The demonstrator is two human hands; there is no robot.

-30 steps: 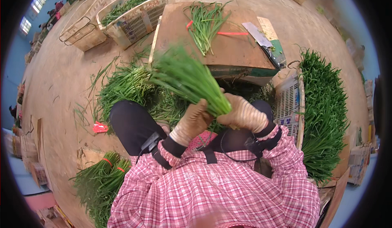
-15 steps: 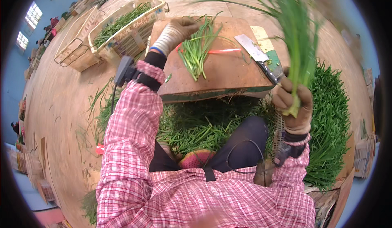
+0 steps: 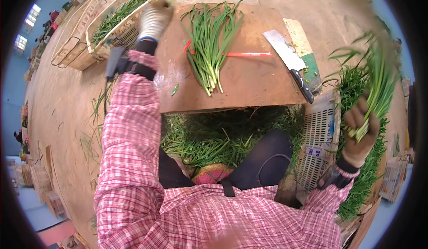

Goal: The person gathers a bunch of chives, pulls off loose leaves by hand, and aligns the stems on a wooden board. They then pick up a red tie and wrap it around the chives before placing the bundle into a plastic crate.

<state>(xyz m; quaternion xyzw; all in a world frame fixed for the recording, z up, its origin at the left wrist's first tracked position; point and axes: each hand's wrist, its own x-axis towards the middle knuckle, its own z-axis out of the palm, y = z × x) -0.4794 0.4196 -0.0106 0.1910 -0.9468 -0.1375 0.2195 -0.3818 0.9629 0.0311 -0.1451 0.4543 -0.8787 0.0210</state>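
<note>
My right hand [image 3: 362,130], in a brown glove, is closed around the pale stem ends of a bunch of garlic chives [image 3: 379,86], held out to the right with the leaves pointing up. My gloved left hand [image 3: 156,19] is over the near right edge of a cream crate; its fingers are blurred and turned away. Between my hands, a second bunch of garlic chives [image 3: 210,43] lies on a brown board [image 3: 254,81]. A red tie strip [image 3: 249,54] runs under that bunch, sticking out on both sides. A cleaver [image 3: 287,55] with a black handle rests to its right.
The cream crate [image 3: 127,26] at far left holds greens; another crate [image 3: 73,41] stands beside it. Loose trimmings [image 3: 214,146] cover the ground under the board. A plastic basket [image 3: 317,144] and a large heap of greens [image 3: 363,188] are at right.
My right hand has carried its bunch farther right and lower. My left hand has moved left, off the bunch on the board, to above the crate edge.
</note>
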